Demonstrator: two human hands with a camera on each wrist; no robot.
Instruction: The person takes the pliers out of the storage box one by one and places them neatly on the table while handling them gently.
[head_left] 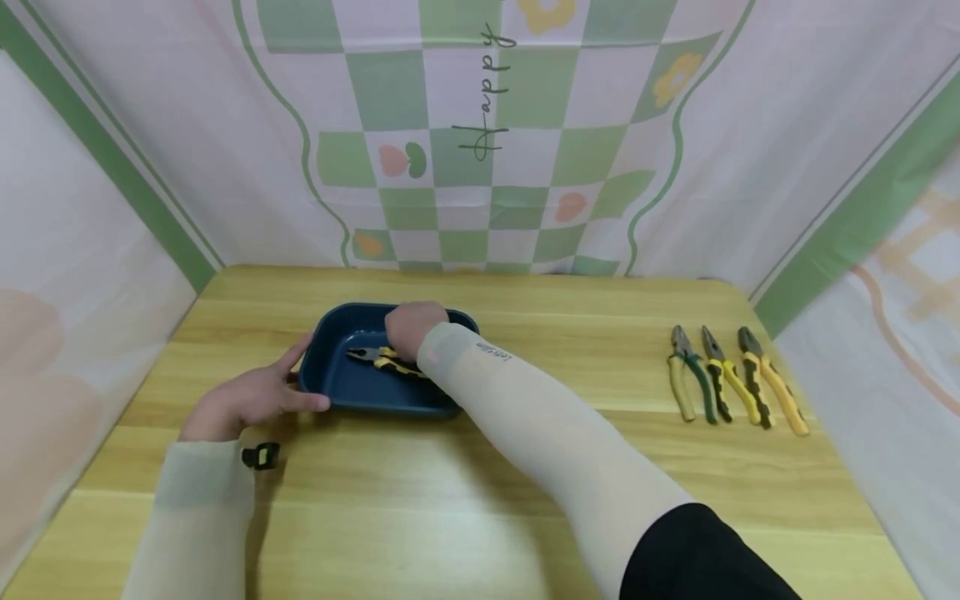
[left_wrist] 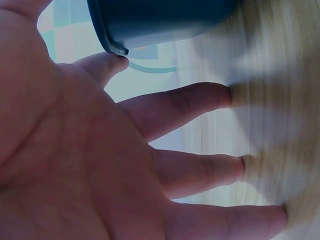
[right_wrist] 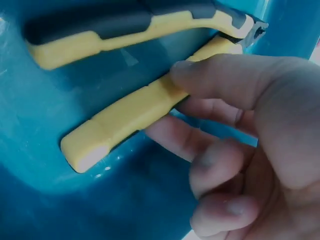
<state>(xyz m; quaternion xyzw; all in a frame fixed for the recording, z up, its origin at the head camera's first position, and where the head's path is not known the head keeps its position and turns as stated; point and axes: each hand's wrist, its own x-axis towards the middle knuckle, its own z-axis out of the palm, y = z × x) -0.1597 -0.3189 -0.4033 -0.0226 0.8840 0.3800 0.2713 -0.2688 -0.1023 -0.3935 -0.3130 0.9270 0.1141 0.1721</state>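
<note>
A pair of pliers (head_left: 390, 362) with yellow-and-black handles lies inside a dark blue plastic basin (head_left: 390, 408). My right hand (head_left: 417, 327) reaches into the basin; in the right wrist view its thumb and fingers pinch one handle of the pliers (right_wrist: 130, 112), whose handles are spread apart. At the basin's left end is my left hand (head_left: 258, 395), thumb and a finger spread against the rim. The left wrist view shows the palm of that left hand (left_wrist: 100, 140) with its fingers straight and apart, one fingertip at the edge of the basin (left_wrist: 160, 20).
On the right of the wooden table (head_left: 420, 517) several pliers lie side by side: one with green-and-cream handles (head_left: 692, 379), one long-nosed yellow-and-black (head_left: 727, 379), and one orange-yellow and black (head_left: 771, 383). A patterned cloth (head_left: 465, 200) hangs behind the table.
</note>
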